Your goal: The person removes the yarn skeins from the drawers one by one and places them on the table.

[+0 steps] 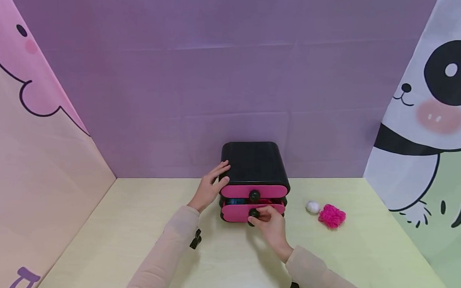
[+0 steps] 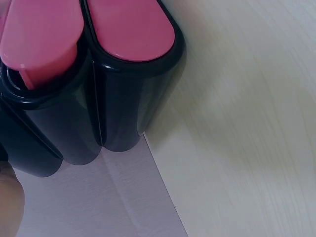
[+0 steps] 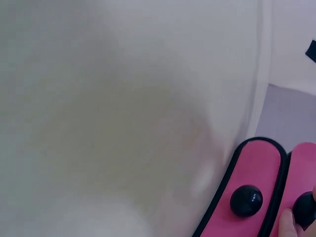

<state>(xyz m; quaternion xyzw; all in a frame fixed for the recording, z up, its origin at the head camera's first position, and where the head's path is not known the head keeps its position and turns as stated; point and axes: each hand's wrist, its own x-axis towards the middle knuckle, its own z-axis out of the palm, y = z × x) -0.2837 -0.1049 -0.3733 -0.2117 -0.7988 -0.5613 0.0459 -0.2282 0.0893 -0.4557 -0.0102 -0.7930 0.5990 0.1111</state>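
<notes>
With the right hand (image 1: 272, 229) pinching the round knob (image 1: 254, 213) of the middle drawer (image 1: 233, 213), the three-drawer cabinet (image 1: 252, 161) could skid if the left hand (image 1: 207, 189), fingers spread, braces too lightly.

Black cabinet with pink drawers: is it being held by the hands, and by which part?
The right hand pinches the knob of the partly open middle drawer; the left hand rests on the upper left of the cabinet.
</notes>
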